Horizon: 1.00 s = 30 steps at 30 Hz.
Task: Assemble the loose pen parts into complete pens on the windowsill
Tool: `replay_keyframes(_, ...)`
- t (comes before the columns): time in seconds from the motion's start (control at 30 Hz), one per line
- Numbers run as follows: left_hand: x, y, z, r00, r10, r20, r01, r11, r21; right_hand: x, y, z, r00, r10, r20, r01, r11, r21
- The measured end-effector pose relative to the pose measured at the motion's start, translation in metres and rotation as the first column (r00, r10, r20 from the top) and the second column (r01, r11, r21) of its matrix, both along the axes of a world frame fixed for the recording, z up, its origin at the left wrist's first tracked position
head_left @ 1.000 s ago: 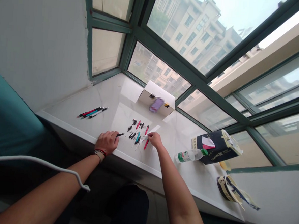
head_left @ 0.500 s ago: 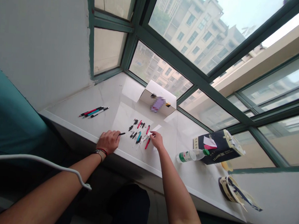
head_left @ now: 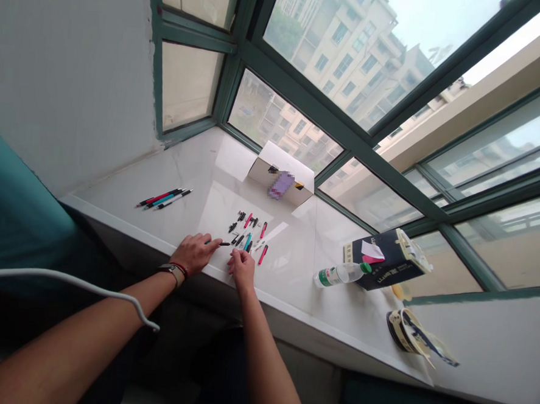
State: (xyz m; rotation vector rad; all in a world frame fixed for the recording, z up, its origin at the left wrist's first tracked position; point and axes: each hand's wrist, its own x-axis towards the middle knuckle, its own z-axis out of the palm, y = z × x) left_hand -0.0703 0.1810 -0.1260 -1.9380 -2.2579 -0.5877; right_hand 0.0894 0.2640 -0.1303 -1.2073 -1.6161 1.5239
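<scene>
The left hand (head_left: 190, 253) is closed around a black pen piece (head_left: 224, 244). The right hand (head_left: 242, 268), its fingers bunched, is at the near side of scattered pen parts (head_left: 248, 242) on the tabletop (head_left: 289, 252); I cannot tell whether it grips anything.

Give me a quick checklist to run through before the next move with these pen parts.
1. Left hand gripping the dark pen piece: ok, one end juts past the fingers.
2. Right hand holding a part: cannot tell, too small at the fingertips.
3. Loose pen parts gathered in one pile: not ok, they lie scattered on the white ledge.
4. Pens at left kept apart from the loose parts: ok.
5. Bottle clear of both hands: ok.
</scene>
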Motion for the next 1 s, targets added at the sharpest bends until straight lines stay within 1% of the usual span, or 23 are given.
replay_keyframes(0.07, -0.001, 0.0, -0.001, 1.0, -0.025, -0.013, 0.024, 1.0, -0.002, 0.0, 0.001, 0.0, 1.0, 0.021, -0.001, -0.021, 1.0, 0.001)
replay_keyframes(0.17, -0.002, 0.001, -0.003, 0.997, -0.076, -0.033, 0.076, 0.997, 0.005, 0.002, 0.003, 0.003, 0.998, 0.06, -0.023, -0.061, 0.997, -0.056)
replay_keyframes(0.23, -0.003, 0.001, -0.004, 0.992, -0.116, -0.038, 0.117, 0.993, 0.01, 0.002, 0.003, 0.004, 0.998, 0.053, -0.03, -0.056, 0.995, -0.077)
replay_keyframes(0.3, -0.004, 0.002, -0.004, 0.989, -0.143, -0.032, 0.143, 0.99, 0.017, 0.002, 0.003, 0.004, 0.999, 0.04, -0.033, -0.043, 0.997, -0.069)
replay_keyframes(0.5, -0.004, 0.002, -0.002, 0.988, -0.155, -0.016, 0.156, 0.988, 0.024, 0.002, 0.003, 0.002, 0.999, 0.037, -0.041, -0.039, 0.997, -0.062)
replay_keyframes(0.63, -0.005, 0.002, -0.006, 0.982, -0.188, 0.03, 0.187, 0.981, 0.046, 0.003, 0.003, 0.002, 0.997, 0.079, -0.018, -0.079, 0.996, -0.036)
replay_keyframes(0.73, -0.006, 0.003, -0.009, 0.97, -0.225, 0.088, 0.219, 0.973, 0.071, 0.004, 0.003, 0.002, 0.995, 0.1, 0.007, -0.1, 0.995, -0.027)
replay_keyframes(0.8, -0.007, 0.004, -0.01, 0.965, -0.227, 0.13, 0.219, 0.973, 0.071, 0.005, 0.003, 0.002, 0.993, 0.111, 0.029, -0.11, 0.994, -0.022)
replay_keyframes(0.9, -0.007, 0.004, -0.01, 0.962, -0.216, 0.168, 0.207, 0.976, 0.07, 0.005, 0.003, 0.0, 0.996, 0.086, 0.031, -0.086, 0.996, 0.002)
replay_keyframes(1.0, -0.006, 0.003, -0.007, 0.958, -0.229, 0.17, 0.217, 0.972, 0.087, 0.005, 0.003, -0.001, 1.0, 0.019, 0.008, -0.019, 1.0, 0.008)
